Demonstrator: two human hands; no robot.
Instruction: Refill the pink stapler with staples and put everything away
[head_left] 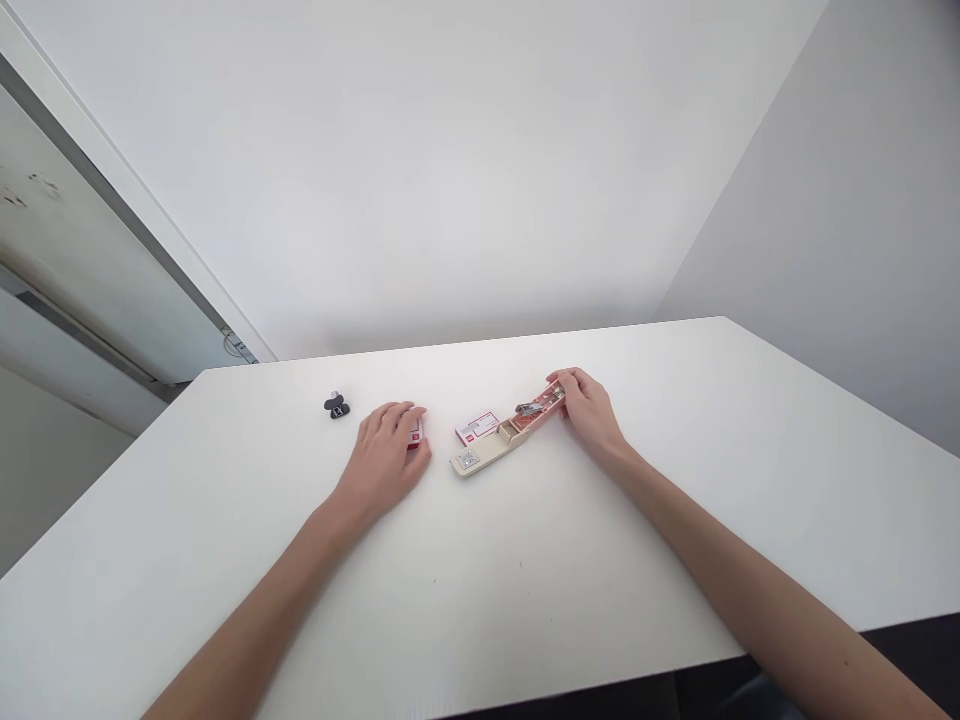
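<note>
Head view: far left, a pale door (97, 220) with brownish marks on it and a metal fitting (244, 348) low by the frame. White wall (450, 180) behind, white desk (480, 570) across the middle. On the desk's left part, a small black clip (337, 405) with a light patch, near the left hand but apart from it; exact kind too small to tell.

Next, left hand (382, 442), palm down. Fingers bent, closed around a small red-and-white box (416, 434), thumb on the near side; only the box's right end shows, rest is under the hand. Underside contact hidden.

Right of that, a white carton (478, 428) with red edging and print, lying flat on the desk, just behind the stapler (489, 452). Can't tell if the two touch.

Stapler is between the hands, opened out lengthwise and slanting up to the right. Cream end at left, on the desk, silver patterned square on it; pink inner part at right, with metal pieces showing. Right hand (590, 410) has the pink end, fingers closed on it, gripping the far tip. Whether that end is lifted off the desk, can't tell.

Both forearms bare, coming in from the bottom corners.
</note>
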